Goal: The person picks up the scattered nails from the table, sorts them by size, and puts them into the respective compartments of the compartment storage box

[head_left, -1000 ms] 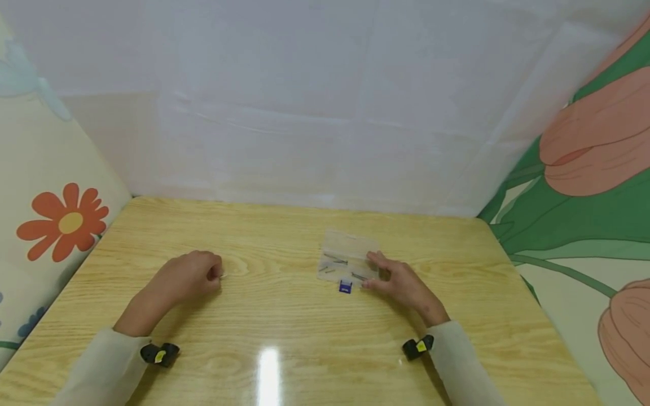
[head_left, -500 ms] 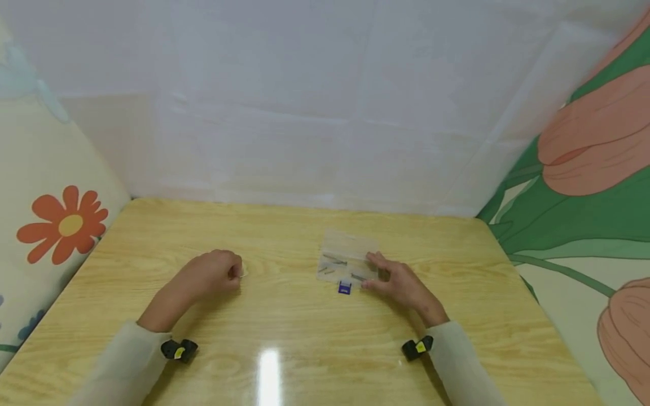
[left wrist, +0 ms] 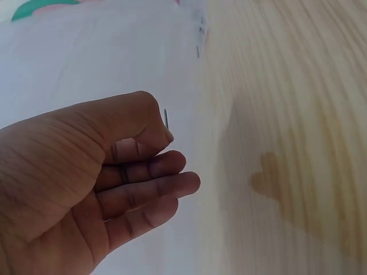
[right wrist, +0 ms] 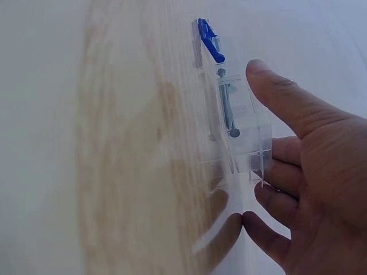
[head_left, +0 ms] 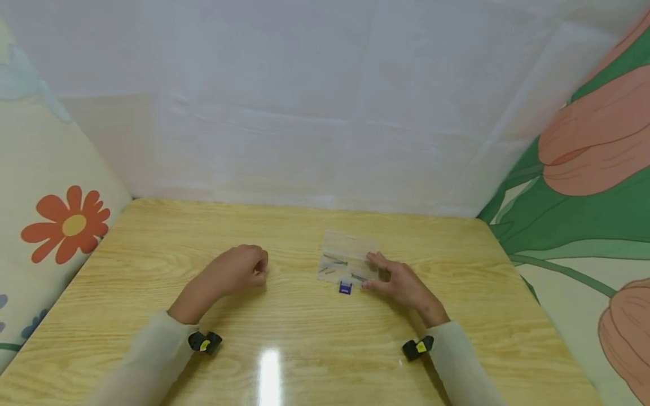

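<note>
A thin, pointed metal nail [left wrist: 166,118] is pinched between thumb and forefinger of my left hand [head_left: 236,270], and its tip shows in the left wrist view. That hand is over the table, left of a clear plastic box [head_left: 350,245]. My right hand [head_left: 403,285] holds the box at its right side, thumb by the near edge and fingers round the far part. Inside the box lie several metal nails [head_left: 336,260] in separate compartments. A blue latch [head_left: 345,287] sits on the box's near side; in the right wrist view the latch [right wrist: 211,41] is at the top.
The wooden table [head_left: 299,349] carries a bright light reflection near its front. A white sheet [head_left: 304,113] hangs behind the back edge. Flower-patterned panels stand at the left [head_left: 61,141] and right [head_left: 584,225].
My left hand has moved steadily right across the table, closer to the box, still pinching the nail. My right hand and the box have stayed in place.
</note>
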